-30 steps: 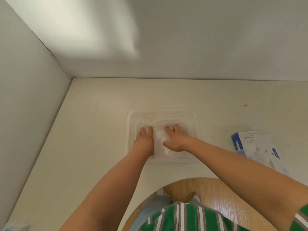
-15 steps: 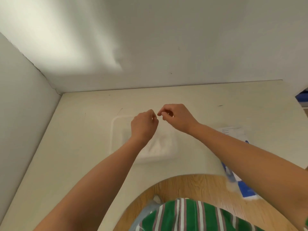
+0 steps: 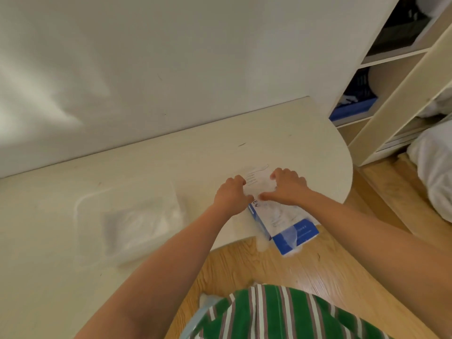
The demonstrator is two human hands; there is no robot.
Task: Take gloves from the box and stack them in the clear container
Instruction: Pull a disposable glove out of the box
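The left hand (image 3: 231, 195) and right hand (image 3: 289, 189) sit close together on the far end of the glove box (image 3: 283, 216). The fingers of both curl over its top and the thumbs nearly meet on the near side, so each hand grips the box. I cannot tell whether either also pinches a glove from the opening, as the white patch between them is blurred.

The box, white with a blue end, runs from the hands toward 5 o'clock. Its blue end hangs over the edge of the worktop (image 3: 171, 162), above the wooden floor (image 3: 305, 265).

At 8 o'clock from the hands, well apart from the box, the clear container (image 3: 80, 209) stands on the worktop with a pale heap of gloves (image 3: 137, 223) inside. A white wall (image 3: 171, 57) backs the worktop at 12 o'clock. A cream shelf unit (image 3: 391, 94) stands at 2 o'clock, white bedding (image 3: 435, 167) lies at 3 o'clock, and a green striped shirt (image 3: 281, 314) shows at 6 o'clock.
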